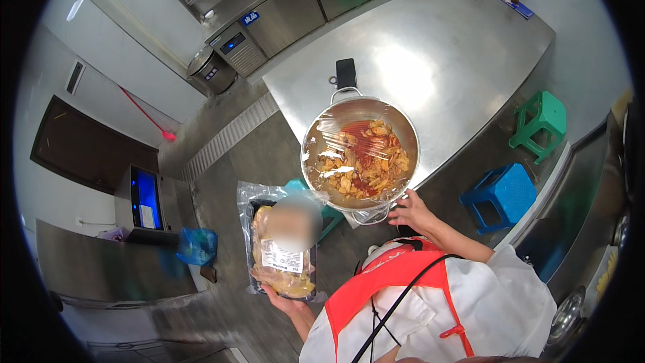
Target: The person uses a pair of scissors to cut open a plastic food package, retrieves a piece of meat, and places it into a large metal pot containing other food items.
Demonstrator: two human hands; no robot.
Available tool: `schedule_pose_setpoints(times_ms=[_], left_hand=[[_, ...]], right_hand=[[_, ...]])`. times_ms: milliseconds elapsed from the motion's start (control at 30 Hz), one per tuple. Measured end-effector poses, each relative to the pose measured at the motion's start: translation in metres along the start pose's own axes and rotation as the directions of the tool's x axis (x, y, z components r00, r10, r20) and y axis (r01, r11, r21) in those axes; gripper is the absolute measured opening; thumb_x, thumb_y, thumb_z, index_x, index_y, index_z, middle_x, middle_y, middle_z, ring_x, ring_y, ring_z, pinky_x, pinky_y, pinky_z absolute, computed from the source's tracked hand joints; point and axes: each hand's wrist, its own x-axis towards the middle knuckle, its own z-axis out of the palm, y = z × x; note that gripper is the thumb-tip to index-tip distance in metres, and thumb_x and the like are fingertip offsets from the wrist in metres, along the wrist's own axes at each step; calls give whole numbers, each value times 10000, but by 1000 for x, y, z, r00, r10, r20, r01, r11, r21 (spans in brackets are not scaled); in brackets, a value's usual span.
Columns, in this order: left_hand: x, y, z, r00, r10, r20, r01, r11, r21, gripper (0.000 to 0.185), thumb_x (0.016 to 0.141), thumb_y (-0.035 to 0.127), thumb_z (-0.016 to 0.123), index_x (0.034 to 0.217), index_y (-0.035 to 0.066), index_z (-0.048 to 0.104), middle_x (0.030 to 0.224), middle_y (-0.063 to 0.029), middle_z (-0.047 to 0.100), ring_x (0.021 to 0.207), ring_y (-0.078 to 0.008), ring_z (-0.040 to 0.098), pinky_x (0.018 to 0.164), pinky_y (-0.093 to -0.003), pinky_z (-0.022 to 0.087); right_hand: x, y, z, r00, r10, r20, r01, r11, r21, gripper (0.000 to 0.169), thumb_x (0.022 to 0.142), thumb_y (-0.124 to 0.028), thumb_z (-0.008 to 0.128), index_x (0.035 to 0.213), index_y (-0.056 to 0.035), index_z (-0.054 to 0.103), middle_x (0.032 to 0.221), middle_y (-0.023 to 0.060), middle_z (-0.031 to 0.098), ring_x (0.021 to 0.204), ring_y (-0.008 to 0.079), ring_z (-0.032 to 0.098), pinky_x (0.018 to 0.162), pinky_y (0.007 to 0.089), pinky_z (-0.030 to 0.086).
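My left hand (287, 304) holds a black tray of raw meat (284, 282) by its lower end. The tray is sealed in clear plastic and bears a white printed label; a blurred patch hides its upper part. My right hand (410, 213) is at the lower right rim of a large two-handled steel pan (410, 133), fingers spread near the lower handle. Clear film is stretched over the pan, and under it lie browned pieces of food in red sauce (365, 159). The pan stands on the near corner of the steel table (443, 55).
A black phone (346, 73) lies beyond the pan. Green (541, 123) and blue (499, 196) plastic stools stand right of the table. Two bottles and a blue item (519, 6) are at its far end. A lidded bin (211, 70) stands by the steel counter, and a blue bag (197, 246) is at left.
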Motion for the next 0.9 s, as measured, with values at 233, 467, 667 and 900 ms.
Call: schedule_pose_setpoints(times_ms=[233,467,667,900], left_hand=[[0,1,-5,999,-21,47,24,998,-66,654,931,503,432,1426,99,294,1439,-97,355,1282,-298,386,1052,-471,330],[0,4,-6,996,-26,86,34,995,-93,661,930,505,433,1427,93,289,1442,-94,352,1290,-295,376,1057,-472,323],[8,3,-28,997,7,76,-1,997,-78,665,925,531,416,1433,126,275,1447,-103,344,1280,-327,390,1027,-543,349],[8,2,-15,996,27,85,-17,994,-109,657,928,494,450,1424,92,295,1438,-87,357,1291,-286,375,1062,-459,317]], right_hand=[[42,42,-26,965,-8,262,-85,936,342,345,842,3,550,1165,-48,441,1091,136,568,876,248,622,774,375,497],[52,68,-33,990,-34,140,-28,907,419,62,856,-48,567,907,-45,532,882,56,588,731,147,560,703,326,485],[1,48,-13,898,-238,-370,199,970,-142,101,915,-82,474,836,-36,519,811,53,583,704,124,545,642,270,460],[-19,2,12,818,-546,-182,546,836,-54,132,983,-151,424,874,-82,449,920,85,614,868,167,620,791,283,465]])
